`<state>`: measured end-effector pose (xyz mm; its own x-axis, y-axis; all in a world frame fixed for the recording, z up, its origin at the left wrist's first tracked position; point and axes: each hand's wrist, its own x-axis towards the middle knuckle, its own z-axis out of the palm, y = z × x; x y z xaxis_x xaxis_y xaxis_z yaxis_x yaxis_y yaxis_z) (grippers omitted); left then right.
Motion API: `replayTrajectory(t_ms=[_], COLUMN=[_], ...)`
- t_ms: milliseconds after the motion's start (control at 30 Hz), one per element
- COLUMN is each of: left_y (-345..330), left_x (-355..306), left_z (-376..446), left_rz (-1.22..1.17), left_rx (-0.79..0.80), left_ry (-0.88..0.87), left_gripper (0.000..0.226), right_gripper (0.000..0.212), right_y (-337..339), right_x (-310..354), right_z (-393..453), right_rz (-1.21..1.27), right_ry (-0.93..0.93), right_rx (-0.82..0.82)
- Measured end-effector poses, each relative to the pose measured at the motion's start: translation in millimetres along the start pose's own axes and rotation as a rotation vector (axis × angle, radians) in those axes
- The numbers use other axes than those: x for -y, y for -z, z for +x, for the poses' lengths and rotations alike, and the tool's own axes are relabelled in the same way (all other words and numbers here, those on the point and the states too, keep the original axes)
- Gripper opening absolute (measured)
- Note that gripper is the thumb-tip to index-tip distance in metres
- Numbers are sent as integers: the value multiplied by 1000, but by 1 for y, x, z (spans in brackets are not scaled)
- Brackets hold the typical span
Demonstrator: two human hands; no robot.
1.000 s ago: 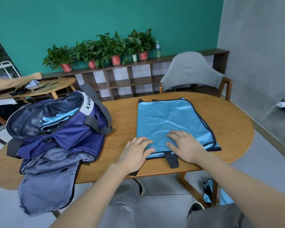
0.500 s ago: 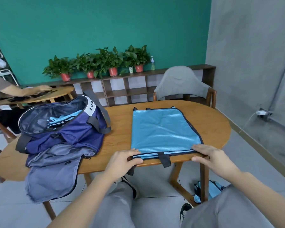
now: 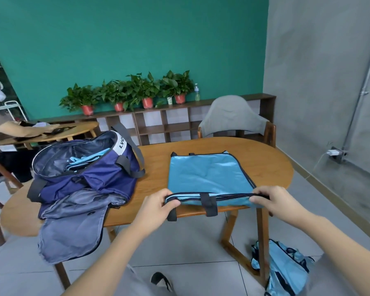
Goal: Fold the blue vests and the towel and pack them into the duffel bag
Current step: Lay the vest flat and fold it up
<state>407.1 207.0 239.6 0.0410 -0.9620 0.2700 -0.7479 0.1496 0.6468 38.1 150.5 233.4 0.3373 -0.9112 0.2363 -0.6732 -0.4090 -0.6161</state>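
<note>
An oval wooden table (image 3: 265, 167) is being occupied by two things. An open navy duffel bag (image 3: 83, 174) is being carried on its left part, with the grey flap draped over the near edge. A blue vest (image 3: 205, 174) is being supported flat on the middle, its near hem raised at the table's front edge. More blue vests (image 3: 284, 268) are being borne by the tiled floor (image 3: 201, 242), beside the table leg.

vest (image 3: 205, 174): glossy smooth cloth | duffel bag (image 3: 90, 174): matt cloth | table (image 3: 265, 167): smooth wood
</note>
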Motion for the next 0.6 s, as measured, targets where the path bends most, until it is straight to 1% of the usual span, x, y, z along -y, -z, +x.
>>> replayTrajectory(t_ms=[133,233,333,400,533,600], left_y=[9,7,-5,-19,-45,-47], left_x=[-17,-18,-2,14,43,47], left_z=[15,49,97,120,135,134], left_rz=[-220,-300,-195,-128,14,43], left_rx=[-75,-132,-205,-207,-152,-139], left_ry=[-26,26,68,89,121,130], left_gripper=[11,2,2,5,5,5], right_gripper=[7,6,4,11,27,22], right_y=[23,25,17,4,-28,-28], right_x=[12,11,2,-10,-41,-42], right_z=[22,63,113,139,156,159], right_rz=[171,224,184,146,51,15], right_ry=[-21,-54,-67,-103,-167,-171], right_rx=[19,-48,-146,-157,-62,-23])
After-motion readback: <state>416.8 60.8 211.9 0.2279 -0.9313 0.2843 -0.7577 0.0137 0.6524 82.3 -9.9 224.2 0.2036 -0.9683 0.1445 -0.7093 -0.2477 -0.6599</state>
